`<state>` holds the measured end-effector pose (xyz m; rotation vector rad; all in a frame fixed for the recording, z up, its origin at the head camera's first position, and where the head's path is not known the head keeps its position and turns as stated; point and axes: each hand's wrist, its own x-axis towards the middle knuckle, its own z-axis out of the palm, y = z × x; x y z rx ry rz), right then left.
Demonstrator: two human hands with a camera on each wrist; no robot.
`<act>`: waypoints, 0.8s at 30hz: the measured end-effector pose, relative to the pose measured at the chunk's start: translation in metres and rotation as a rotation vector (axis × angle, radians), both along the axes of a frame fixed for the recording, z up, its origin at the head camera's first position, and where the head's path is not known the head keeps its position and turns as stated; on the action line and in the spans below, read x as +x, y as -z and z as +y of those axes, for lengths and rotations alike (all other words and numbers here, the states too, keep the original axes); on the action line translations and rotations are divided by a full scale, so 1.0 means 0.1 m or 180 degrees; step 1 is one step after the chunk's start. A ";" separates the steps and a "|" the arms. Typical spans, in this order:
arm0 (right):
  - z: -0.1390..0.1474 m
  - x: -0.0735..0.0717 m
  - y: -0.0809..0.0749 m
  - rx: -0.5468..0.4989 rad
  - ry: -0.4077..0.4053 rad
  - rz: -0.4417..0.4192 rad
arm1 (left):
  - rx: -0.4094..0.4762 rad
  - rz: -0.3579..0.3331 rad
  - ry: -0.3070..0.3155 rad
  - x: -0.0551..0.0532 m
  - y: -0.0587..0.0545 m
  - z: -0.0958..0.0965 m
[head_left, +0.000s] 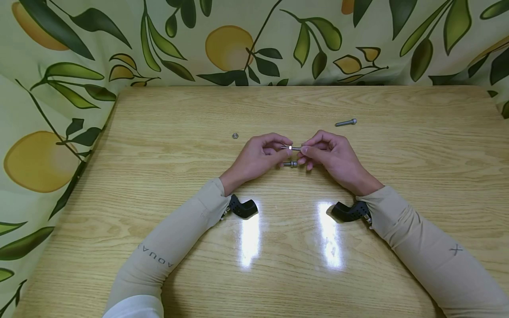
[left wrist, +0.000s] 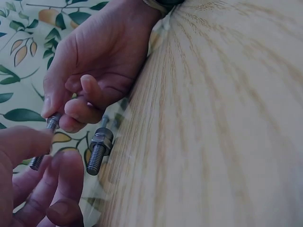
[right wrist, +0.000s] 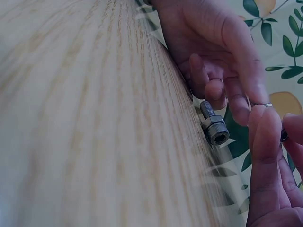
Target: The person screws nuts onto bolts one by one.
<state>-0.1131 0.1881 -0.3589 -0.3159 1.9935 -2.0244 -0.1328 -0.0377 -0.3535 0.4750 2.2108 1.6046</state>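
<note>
Both hands meet above the table around one metal bolt [head_left: 296,149], held roughly level. My left hand [head_left: 259,155] pinches the hex nut [head_left: 290,147] on its shaft between thumb and fingers. At the bolt's head end, my right hand [head_left: 336,158] pinches with thumb and fingertips. The threaded tip sticks out past the left thumb in the left wrist view. Just below the hands, a second socket-head bolt [right wrist: 218,133] lies on the table with a nut [right wrist: 214,121] threaded on it close to the head.
A loose nut [head_left: 235,136] lies to the left on the wooden table [head_left: 191,119]. Another bolt [head_left: 346,123] lies beyond the right hand. Black wrist mounts [head_left: 243,208] hang under both sleeves. A leaf-and-fruit patterned cloth [head_left: 175,44] borders the table's back and left.
</note>
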 end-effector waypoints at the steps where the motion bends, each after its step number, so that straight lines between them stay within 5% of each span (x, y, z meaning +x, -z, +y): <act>1: 0.00 0.00 0.00 0.0005 -0.0001 -0.0001 | 0.0009 -0.0017 0.0003 0.00 0.00 0.00; 24: -0.01 0.01 -0.01 0.0071 -0.0015 0.0044 | -0.0016 -0.0031 0.0033 0.00 0.01 0.00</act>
